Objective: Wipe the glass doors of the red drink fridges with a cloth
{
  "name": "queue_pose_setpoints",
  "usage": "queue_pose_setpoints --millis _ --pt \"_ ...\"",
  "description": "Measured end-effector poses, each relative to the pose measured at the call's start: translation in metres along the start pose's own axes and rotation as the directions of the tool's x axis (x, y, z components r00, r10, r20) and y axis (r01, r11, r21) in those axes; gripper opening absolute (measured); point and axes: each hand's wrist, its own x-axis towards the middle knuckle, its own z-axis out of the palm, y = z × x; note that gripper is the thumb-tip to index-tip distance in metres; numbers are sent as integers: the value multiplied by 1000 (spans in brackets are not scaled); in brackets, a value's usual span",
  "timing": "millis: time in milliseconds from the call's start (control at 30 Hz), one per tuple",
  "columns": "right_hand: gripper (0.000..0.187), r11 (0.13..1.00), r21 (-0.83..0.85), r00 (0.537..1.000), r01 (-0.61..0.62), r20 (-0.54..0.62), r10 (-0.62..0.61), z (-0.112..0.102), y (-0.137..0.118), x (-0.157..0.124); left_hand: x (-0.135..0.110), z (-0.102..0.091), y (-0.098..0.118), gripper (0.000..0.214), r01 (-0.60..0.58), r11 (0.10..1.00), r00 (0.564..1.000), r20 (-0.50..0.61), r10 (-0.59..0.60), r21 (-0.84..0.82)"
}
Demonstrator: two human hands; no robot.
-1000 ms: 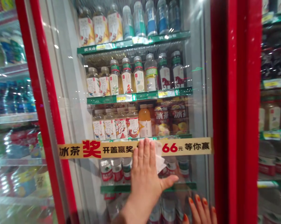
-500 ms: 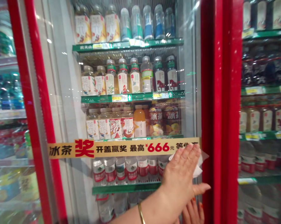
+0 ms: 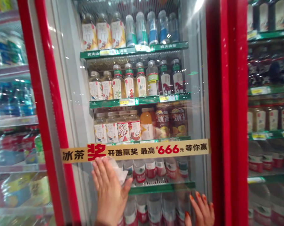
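My left hand [image 3: 109, 185] presses a white tissue [image 3: 118, 171] flat against the glass door [image 3: 82, 175] of a drinks cooler. Its fingers are stretched upward and the thumb points right, with the tissue showing between thumb and fingers. The fingertips lie just under a yellow sticker strip [image 3: 123, 151] that runs across the glass. Low on the right, my right hand [image 3: 202, 210] has its orange-tipped fingers spread, at or close to the glass and holding nothing. The frame's bottom edge cuts off its wrist.
Behind the glass, bottled drinks [image 3: 130, 78] stand in rows on shelves with green front edges [image 3: 142, 99]. Red door frames [image 3: 229, 110] border the cooler on both sides. More shelves of bottles [image 3: 264, 157] show to the right and left.
My left hand has slid with the tissue from the strip's right end to below its left part. My right hand, partly hidden before behind the left arm, now shows at lower right.
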Motion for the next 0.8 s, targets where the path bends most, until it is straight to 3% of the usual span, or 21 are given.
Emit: queue_pose_setpoints --millis 67,167,233,300,367,400,467,533,567,600,667,733,800 --pt "80 996 92 999 17 42 -21 -14 -17 23 -3 9 36 105 -34 998 999 3 34 -61" --pt "70 905 421 980 63 145 -135 -35 -52 71 -2 24 88 101 -129 978 992 -33 125 -164" --pt "73 822 570 970 16 191 -151 -45 -80 110 -1 28 107 86 -99 958 995 -36 92 -269" --pt "77 773 629 959 -85 263 -108 -49 -106 150 -1 24 111 72 -31 908 999 -2 33 -418" --pt "75 743 650 930 -160 351 -107 -47 -125 184 -4 14 101 67 3 807 999 38 24 -591" --pt "74 750 647 910 -138 381 -161 -44 -130 196 -6 7 92 67 2 748 999 42 34 -664" --pt "75 800 598 844 50 403 -354 -36 -131 207 -10 -8 69 69 -29 682 998 19 64 -731" --pt "82 835 483 777 264 407 -481 -30 -120 208 -10 -20 41 73 -110 729 993 -53 101 -676" --pt "85 869 392 789 302 409 -459 -27 -110 208 -10 -24 27 74 -159 780 987 -96 127 -605" --pt "87 921 279 839 270 402 -368 -25 -97 210 -9 -26 12 76 -198 835 980 -132 151 -514" --pt "86 997 56 941 60 330 -75 -22 -72 221 -8 -25 -13 79 -216 923 973 -155 174 -317" --pt "86 985 -71 957 -156 235 168 -16 -57 238 -9 -18 -30 82 -188 969 976 -143 166 -159" --pt "92 971 -101 952 -218 196 234 -8 -62 247 -12 -8 -37 83 -170 983 975 -155 157 -71"
